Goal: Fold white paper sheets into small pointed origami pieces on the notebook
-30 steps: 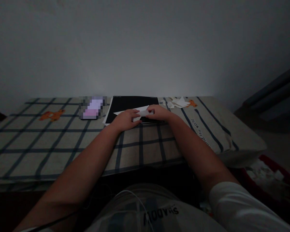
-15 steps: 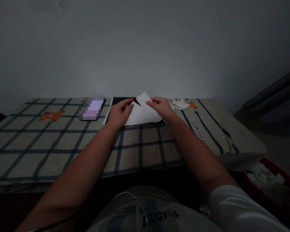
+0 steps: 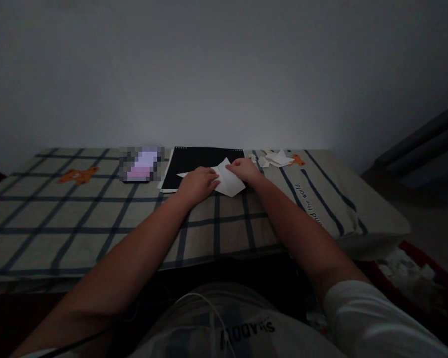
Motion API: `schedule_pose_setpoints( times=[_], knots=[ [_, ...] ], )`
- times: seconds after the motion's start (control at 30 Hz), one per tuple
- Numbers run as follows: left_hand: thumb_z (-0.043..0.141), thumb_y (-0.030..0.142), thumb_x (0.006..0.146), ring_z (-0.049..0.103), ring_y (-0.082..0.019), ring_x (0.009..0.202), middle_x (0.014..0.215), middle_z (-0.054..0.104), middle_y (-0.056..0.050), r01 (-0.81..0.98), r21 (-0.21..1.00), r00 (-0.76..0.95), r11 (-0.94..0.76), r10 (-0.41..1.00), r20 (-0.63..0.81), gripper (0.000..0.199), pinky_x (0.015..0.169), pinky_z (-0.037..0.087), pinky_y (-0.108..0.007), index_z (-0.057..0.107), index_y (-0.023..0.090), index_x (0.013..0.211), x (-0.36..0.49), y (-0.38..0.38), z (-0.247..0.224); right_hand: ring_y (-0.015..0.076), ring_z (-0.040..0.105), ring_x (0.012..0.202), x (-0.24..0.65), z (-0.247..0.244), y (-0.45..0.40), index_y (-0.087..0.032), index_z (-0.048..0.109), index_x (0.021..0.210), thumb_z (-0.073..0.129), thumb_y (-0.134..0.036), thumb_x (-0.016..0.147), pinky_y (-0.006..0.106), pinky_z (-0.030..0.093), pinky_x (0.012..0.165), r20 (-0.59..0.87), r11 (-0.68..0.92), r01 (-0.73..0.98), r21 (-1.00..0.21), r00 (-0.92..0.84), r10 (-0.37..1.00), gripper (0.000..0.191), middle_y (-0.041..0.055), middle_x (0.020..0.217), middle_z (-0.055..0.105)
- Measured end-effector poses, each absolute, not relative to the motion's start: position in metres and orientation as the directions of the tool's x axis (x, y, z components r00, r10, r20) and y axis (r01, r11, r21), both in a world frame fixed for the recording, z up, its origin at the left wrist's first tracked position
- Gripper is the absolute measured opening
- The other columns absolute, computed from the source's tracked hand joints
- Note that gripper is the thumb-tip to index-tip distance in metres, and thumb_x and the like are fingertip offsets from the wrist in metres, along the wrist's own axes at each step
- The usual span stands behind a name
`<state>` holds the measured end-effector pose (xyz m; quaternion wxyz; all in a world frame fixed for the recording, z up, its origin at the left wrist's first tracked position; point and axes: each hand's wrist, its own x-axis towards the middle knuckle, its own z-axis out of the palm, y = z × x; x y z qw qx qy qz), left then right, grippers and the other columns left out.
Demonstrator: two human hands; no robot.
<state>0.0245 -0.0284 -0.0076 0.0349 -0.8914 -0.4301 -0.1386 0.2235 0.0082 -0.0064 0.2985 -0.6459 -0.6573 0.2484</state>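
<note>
A white sheet of folded paper (image 3: 229,183) lies over the front part of a black pad (image 3: 197,159), its lower corner reaching past the pad's near edge. My left hand (image 3: 198,185) presses on the paper from the left, with fingers closed on it. A pointed white tip of paper sticks out beyond that hand on its left side. On the right, my right hand (image 3: 244,170) pinches the paper's upper edge between thumb and fingers. White sheets show under the pad's left side.
A phone with a lit, blurred screen (image 3: 142,164) lies left of the pad. Folded white paper pieces (image 3: 278,158) rest to its right. A checked cloth (image 3: 134,211) covers the table, which meets a grey wall. A red bin (image 3: 442,276) holding crumpled paper stands at lower right.
The paper has turned and come lower and nearer, its outline now narrower with a point at left. My left hand has moved right and down, closing on the paper. More of the black pad shows.
</note>
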Motion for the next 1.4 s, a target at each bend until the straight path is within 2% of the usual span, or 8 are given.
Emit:
schedule_pose_setpoints(
  times=[0.2,0.4,0.57,0.73,0.87,0.97,1.13,1.4],
  knots=[
    [0.040,0.033,0.100,0.055,-0.027,0.114,0.125,0.064,-0.010,0.811,-0.048,0.575,-0.583,0.780,0.248,0.039,0.085,0.052,-0.038,0.062,0.020,0.130,0.034,-0.036,-0.012,0.0198,0.062,0.073,0.233,-0.009,0.014,-0.016,0.075,0.074,0.059,-0.035,0.090,0.030,0.042,0.067,0.099,0.129,0.857,-0.499,-0.092,0.991,0.030,0.0098,0.076,0.071],
    [0.037,0.030,0.102,0.055,-0.028,0.110,0.124,0.062,-0.012,0.823,-0.098,0.566,-0.560,0.793,0.225,0.038,0.077,0.052,-0.038,0.061,0.020,0.129,0.040,-0.041,-0.012,0.0224,0.062,0.073,0.237,-0.008,0.012,-0.017,0.074,0.072,0.061,-0.037,0.087,0.032,0.041,0.065,0.052,0.144,0.908,-0.394,-0.134,0.990,0.028,0.0115,0.074,0.069],
    [0.038,0.030,0.102,0.058,-0.028,0.106,0.122,0.064,-0.011,0.811,-0.093,0.583,-0.578,0.782,0.219,0.036,0.082,0.052,-0.038,0.064,0.018,0.124,0.040,-0.038,-0.011,0.0222,0.060,0.070,0.237,-0.004,0.009,-0.017,0.074,0.072,0.063,-0.036,0.086,0.033,0.041,0.066,0.018,0.133,0.899,-0.417,-0.138,0.990,0.026,0.0119,0.071,0.068],
    [0.037,0.030,0.102,0.059,-0.027,0.105,0.119,0.066,-0.010,0.808,-0.097,0.586,-0.581,0.776,0.232,0.036,0.082,0.052,-0.037,0.066,0.019,0.120,0.039,-0.037,-0.013,0.0190,0.059,0.067,0.239,-0.001,0.009,-0.014,0.075,0.075,0.061,-0.026,0.084,0.030,0.039,0.063,-0.011,0.128,0.897,-0.423,-0.146,0.989,0.021,0.0106,0.072,0.069],
    [0.035,0.031,0.103,0.056,-0.027,0.118,0.133,0.061,-0.010,0.801,-0.103,0.593,-0.590,0.758,0.273,0.039,0.087,0.053,-0.038,0.061,0.020,0.129,0.033,-0.034,-0.018,0.0158,0.059,0.069,0.239,0.000,0.009,-0.011,0.076,0.082,0.059,-0.027,0.086,0.027,0.037,0.062,0.027,0.142,0.888,-0.438,-0.145,0.989,0.023,0.0093,0.079,0.071],
    [0.037,0.033,0.103,0.054,-0.026,0.126,0.139,0.059,-0.009,0.799,-0.064,0.591,-0.598,0.760,0.271,0.040,0.102,0.047,-0.040,0.061,0.020,0.131,0.025,-0.028,-0.019,0.0148,0.060,0.072,0.237,-0.002,0.009,-0.012,0.077,0.085,0.059,-0.032,0.089,0.025,0.038,0.063,0.104,0.175,0.858,-0.483,-0.142,0.984,0.027,0.0083,0.083,0.073],
    [0.036,0.034,0.102,0.055,-0.025,0.126,0.136,0.062,-0.009,0.814,0.022,0.535,-0.580,0.765,0.359,0.041,0.104,0.046,-0.038,0.066,0.017,0.126,0.019,-0.024,-0.014,0.0154,0.062,0.077,0.229,-0.007,0.011,-0.013,0.077,0.087,0.057,-0.034,0.091,0.024,0.039,0.066,0.173,0.162,0.846,-0.508,-0.084,0.981,0.030,0.0077,0.086,0.074],
    [0.040,0.032,0.100,0.056,-0.026,0.125,0.134,0.064,-0.011,0.822,0.096,0.515,-0.562,0.805,0.295,0.041,0.106,0.046,-0.040,0.066,0.014,0.127,0.020,-0.022,-0.017,0.0167,0.064,0.081,0.226,-0.008,0.009,-0.014,0.077,0.090,0.056,-0.036,0.092,0.025,0.040,0.066,0.121,0.143,0.875,-0.463,-0.097,0.988,0.031,0.0082,0.092,0.075]
  ],
)
